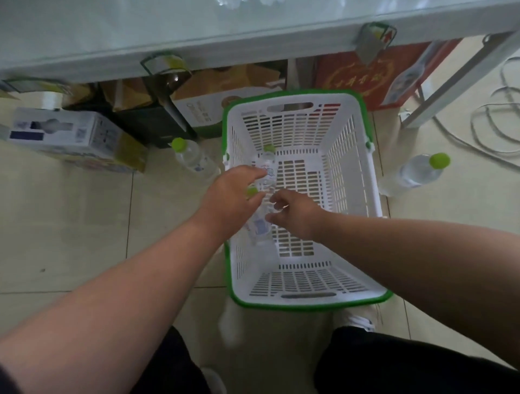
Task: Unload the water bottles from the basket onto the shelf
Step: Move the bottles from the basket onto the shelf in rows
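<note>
A white basket with a green rim (pixel 351 174) stands on the tiled floor below the pale shelf (pixel 197 31). Two clear water bottles with green caps lie along its left side: a far bottle (pixel 266 162) and a near bottle (pixel 260 226). My left hand (pixel 232 197) reaches in over them. Its fingers stretch onto the far bottle, and its thumb lies beside the near bottle's cap. My right hand (pixel 295 215) is just right of the near bottle, with loosely curled fingertips at its body. Neither hand plainly grips a bottle.
One bottle (pixel 192 157) stands on the floor left of the basket and another (pixel 416 174) to its right. Cardboard boxes (pixel 70 135) sit under the shelf. Cables (pixel 495 123) and a shelf leg (pixel 439 92) are at the right. More bottles (pixel 239 2) show at the top edge.
</note>
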